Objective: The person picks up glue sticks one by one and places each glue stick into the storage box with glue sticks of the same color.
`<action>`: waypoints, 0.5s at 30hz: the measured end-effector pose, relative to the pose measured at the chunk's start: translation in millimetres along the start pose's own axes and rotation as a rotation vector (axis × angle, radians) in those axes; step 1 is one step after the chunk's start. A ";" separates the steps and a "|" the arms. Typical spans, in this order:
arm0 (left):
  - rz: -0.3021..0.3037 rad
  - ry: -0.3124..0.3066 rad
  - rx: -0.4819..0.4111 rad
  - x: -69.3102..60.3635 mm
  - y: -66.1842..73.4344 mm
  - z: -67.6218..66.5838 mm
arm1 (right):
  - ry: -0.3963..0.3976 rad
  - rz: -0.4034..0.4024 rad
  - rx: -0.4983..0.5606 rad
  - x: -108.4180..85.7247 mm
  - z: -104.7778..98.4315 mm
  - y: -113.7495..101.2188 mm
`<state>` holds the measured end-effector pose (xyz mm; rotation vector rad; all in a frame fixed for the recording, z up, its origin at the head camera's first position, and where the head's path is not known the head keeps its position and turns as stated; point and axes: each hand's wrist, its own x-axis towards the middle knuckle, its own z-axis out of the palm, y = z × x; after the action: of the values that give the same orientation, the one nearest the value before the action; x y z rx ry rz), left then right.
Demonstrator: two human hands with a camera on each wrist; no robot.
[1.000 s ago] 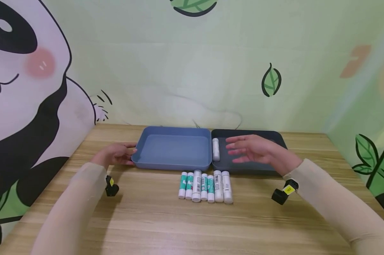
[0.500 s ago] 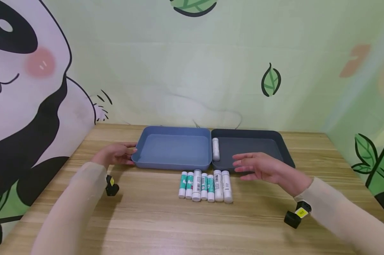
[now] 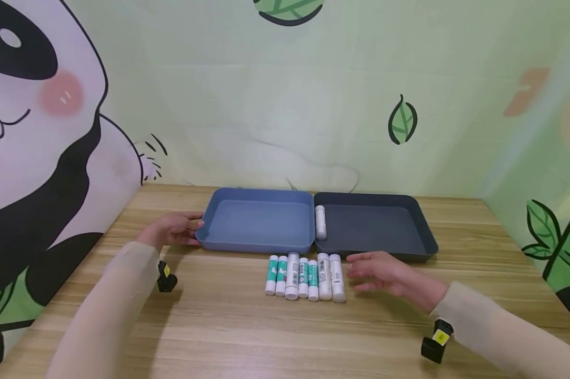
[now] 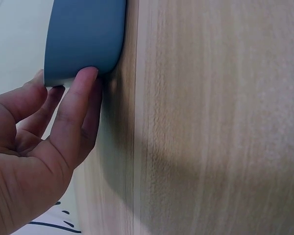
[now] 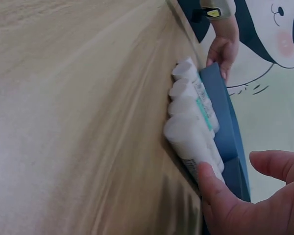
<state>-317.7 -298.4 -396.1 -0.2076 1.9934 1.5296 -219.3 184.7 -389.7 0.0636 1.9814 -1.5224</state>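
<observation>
Several glue sticks, some with green labels and others mostly white, lie side by side in a row [image 3: 303,277] in front of two trays. Against the outer left end of the blue tray [image 3: 256,248] my left hand [image 3: 178,229] rests its fingertips, fairly straight, with the thumb at the rim. My right hand [image 3: 379,273] hovers just right of the rightmost glue stick [image 3: 337,278], fingers loosely extended and holding nothing. A white glue stick [image 3: 320,222] lies along the left wall inside the dark tray [image 3: 375,250]. In the right wrist view a fingertip overlaps the nearest glue stick [image 5: 186,137]; contact is unclear.
Both trays stand side by side towards the back of the wooden table [image 3: 247,337]. Behind them rises a printed backdrop [image 3: 209,105] with a panda and leaves. Each wrist carries a small black camera, such as the right one [image 3: 436,341].
My right hand has come out of the space over the dark tray, towards me and down, to the right end of the glue stick row. The left hand stays at the blue tray.
</observation>
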 end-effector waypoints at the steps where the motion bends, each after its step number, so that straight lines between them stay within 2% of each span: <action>1: -0.001 0.000 -0.002 0.2 0.1 0.2 | 0.004 -0.004 0.005 0.6 0.5 1.6; 15: -0.008 0.001 0.003 2.1 0.0 -0.6 | 0.015 -0.037 0.023 13.3 8.9 9.8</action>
<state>-319.6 -298.5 -397.2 -0.2144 1.9936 1.5218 -222.0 175.8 -405.9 0.0480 1.9869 -1.5733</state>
